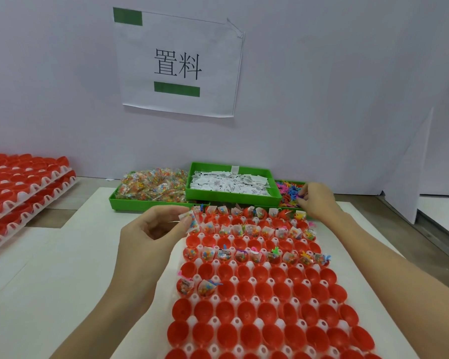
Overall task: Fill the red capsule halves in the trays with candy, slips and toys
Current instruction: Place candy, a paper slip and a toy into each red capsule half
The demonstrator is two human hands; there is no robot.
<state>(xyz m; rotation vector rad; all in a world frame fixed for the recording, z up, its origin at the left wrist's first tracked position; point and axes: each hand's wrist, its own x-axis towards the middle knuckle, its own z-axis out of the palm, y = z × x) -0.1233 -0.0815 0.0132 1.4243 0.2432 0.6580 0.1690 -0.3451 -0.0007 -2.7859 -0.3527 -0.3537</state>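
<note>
With the left hand [151, 226] pinching a candy packet and slip [189, 219] at the far-left corner of the capsule tray [244, 299], and the right hand [319, 200] fingers pinching a toy [301, 196] in the bin beyond the tray, either small piece could slip and land in an already filled cup.

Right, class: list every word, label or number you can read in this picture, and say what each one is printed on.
"置料": large black characters on the white paper sign taped to the wall, between two green bars.
White slips in the middle green bin: dark print, too small to read.
Candy packets: no readable text.
</note>
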